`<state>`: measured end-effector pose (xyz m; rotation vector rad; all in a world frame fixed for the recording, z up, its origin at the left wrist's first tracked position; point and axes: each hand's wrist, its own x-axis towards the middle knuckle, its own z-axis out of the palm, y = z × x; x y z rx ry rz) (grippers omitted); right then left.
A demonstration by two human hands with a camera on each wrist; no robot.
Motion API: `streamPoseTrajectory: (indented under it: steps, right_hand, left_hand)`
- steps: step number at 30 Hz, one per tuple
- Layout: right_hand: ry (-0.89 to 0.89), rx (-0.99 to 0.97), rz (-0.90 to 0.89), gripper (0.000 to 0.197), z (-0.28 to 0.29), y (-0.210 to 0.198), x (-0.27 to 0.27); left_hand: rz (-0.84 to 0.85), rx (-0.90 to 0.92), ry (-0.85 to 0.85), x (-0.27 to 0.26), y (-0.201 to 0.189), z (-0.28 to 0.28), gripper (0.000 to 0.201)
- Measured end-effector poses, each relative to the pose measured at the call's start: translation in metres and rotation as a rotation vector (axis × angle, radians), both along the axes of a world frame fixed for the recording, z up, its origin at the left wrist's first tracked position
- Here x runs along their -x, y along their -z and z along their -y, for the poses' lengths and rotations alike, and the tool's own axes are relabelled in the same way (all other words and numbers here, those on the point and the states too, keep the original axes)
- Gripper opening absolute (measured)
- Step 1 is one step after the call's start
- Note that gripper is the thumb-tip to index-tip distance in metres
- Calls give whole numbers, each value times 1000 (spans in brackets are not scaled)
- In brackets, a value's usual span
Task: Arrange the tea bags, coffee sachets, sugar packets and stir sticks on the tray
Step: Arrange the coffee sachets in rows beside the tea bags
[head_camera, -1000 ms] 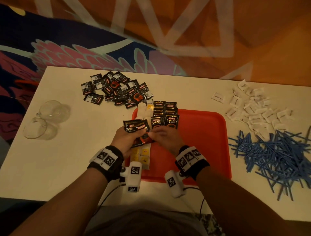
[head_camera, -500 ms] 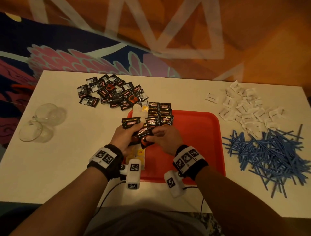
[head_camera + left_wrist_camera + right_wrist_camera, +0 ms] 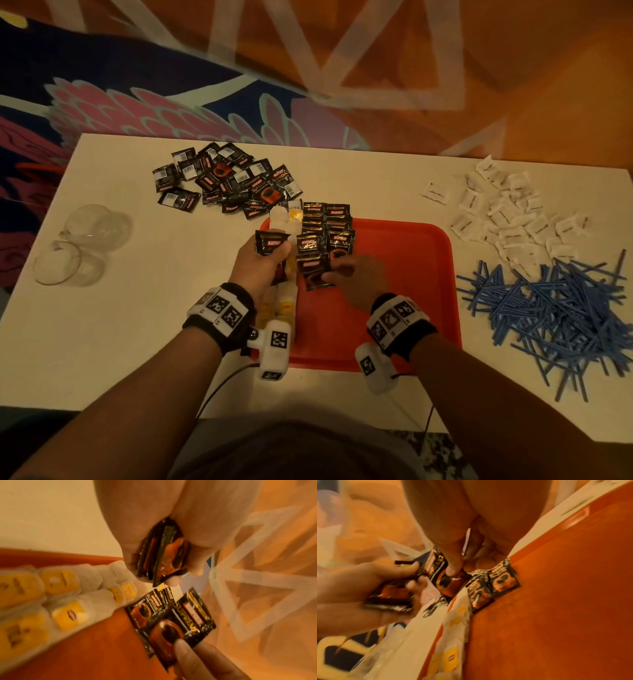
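A red tray [image 3: 404, 308] lies in the middle of the white table. Tea bags [image 3: 285, 305] with yellow tags line its left edge, also close up in the left wrist view [image 3: 68, 615]. Two columns of black coffee sachets [image 3: 327, 228] lie at its back left. My left hand [image 3: 274, 255] grips a small stack of coffee sachets [image 3: 163, 555] above the tea bags. Just right of it, my right hand [image 3: 329, 274] pinches one coffee sachet [image 3: 447, 584] by its corner, low at the near end of the left column. Loose coffee sachets [image 3: 226, 181] are heaped behind the tray.
White sugar packets [image 3: 513, 219] are scattered at the back right, with a heap of blue stir sticks [image 3: 555, 308] in front of them. Two clear glass cups [image 3: 78, 243] lie at the left edge. The tray's right half [image 3: 411, 274] is bare.
My right hand drew one sachet off the stack in my left hand and brought it down to the near end of the left column. My left hand stayed put with the stack.
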<state>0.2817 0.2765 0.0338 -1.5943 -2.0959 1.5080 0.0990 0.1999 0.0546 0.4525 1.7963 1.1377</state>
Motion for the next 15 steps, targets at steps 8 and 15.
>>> streamPoseTrajectory:
  steps: [8,15]
  right_hand:
    - [273,99,184,18,-38,36,-16]
    - [301,125,235,19,-47,47,-3]
  left_hand:
    - [-540,236,833,1,11,-13,54]
    - [-673,396,1030,-10,20,-30,65]
